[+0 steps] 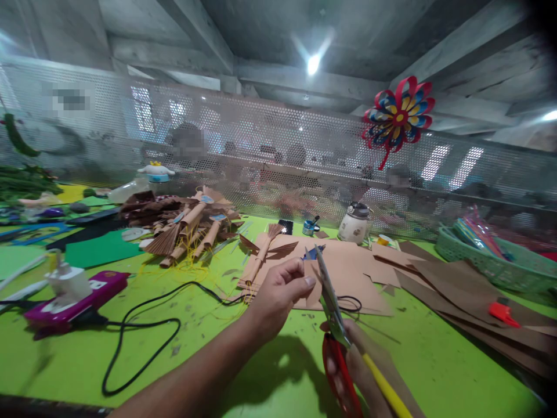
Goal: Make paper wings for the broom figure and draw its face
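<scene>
My left hand (276, 299) is closed in a pinch on a small piece of brown paper (313, 283). Red-handled scissors (331, 305) are in my right hand (359, 351), their blades parted and pointing up beside that paper. A yellow stick-like thing (385, 383) runs along the same hand; its kind is unclear. Behind my hands, larger sheets of brown paper (352, 273) lie on the green table (209, 360). A rolled paper figure with pleated fans (263, 255) rests on their left part.
Several similar paper figures (200, 223) are heaped at the back left. A purple power strip (78, 305) and black cable (178, 331) lie on the left. A white jug (354, 223) stands behind. Dark brown sheets (461, 290) and a green basket (500, 270) are on the right.
</scene>
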